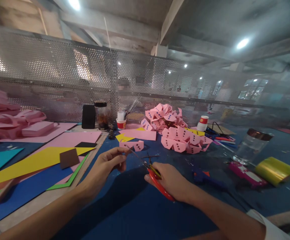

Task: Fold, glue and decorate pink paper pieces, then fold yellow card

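Note:
A pair of scissors (160,185) with red handles is gripped in my right hand (171,178), its blades reaching up and left. My left hand (111,160) is closed in a pinch close to the blade tips; whatever thin piece it holds is too small to make out. Just beyond the fingertips lies a folded pink paper piece (136,145) with dark squares on it. Thin dark strips (151,156) rest on the blue table (135,213) behind the scissors. Farther back is a heap of pink folded pieces (160,116) with dark squares.
Coloured sheets (40,160) and a brown square (69,158) cover the left side. Pink foam or paper (35,123) is piled behind them. A jar (101,116) and paper cup (121,124) stand at the back. Right: a blue glue gun (207,178), clear jar (252,146), yellow roll (276,170).

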Demonstrator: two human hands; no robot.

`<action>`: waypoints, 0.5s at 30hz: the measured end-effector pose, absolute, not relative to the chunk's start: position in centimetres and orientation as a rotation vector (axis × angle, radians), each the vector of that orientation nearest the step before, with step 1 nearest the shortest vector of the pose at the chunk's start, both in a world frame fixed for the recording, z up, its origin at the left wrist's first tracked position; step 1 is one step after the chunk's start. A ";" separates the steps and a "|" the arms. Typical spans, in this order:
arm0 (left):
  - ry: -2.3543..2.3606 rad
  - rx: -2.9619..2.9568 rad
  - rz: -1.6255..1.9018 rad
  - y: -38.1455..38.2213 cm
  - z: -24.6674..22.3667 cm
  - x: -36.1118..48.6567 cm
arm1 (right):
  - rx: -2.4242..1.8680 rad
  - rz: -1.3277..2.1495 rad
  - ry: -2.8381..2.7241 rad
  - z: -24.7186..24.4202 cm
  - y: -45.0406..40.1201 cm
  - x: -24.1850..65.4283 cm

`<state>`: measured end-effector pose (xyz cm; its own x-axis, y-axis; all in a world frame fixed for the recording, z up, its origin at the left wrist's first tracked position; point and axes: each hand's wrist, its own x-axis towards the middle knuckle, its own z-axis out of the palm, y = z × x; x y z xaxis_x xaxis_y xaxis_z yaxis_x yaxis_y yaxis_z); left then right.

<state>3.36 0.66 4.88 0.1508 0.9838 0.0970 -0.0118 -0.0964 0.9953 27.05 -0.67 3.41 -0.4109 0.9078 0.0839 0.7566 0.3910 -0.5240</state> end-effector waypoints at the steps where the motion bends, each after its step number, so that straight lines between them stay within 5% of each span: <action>1: 1.047 1.344 1.169 0.7 4.9 3.3 | -1.447 0.580 -2.296 3.4 -0.7 27.0; 15: 1.045 1.344 1.165 0.6 4.7 3.2 | -1.441 0.530 -2.294 2.9 -0.4 27.1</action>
<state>3.24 0.60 4.74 0.1529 0.9837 0.0949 -0.0120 -0.0942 0.9955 27.09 -0.43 2.95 -0.4028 0.9079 0.1158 0.7653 0.4035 -0.5015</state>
